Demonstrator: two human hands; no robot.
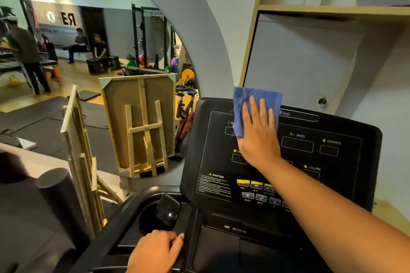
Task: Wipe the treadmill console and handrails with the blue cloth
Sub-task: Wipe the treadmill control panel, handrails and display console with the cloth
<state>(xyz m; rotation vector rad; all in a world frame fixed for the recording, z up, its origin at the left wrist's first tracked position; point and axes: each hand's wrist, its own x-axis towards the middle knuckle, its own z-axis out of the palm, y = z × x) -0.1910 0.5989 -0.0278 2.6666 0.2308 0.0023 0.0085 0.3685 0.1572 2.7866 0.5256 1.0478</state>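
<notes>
Treadmill console [288,162] fills the right half. Left hand [155,250] rests curled and empty on the black tray edge beside the cup holder [150,217]. Right hand [258,137], fingers flat and spread, presses the blue cloth [250,99] against the console's upper panel, cloth pinned beneath the palm and fingers.

Right hand [258,137] presses blue cloth [255,104] on console [310,162].
</notes>
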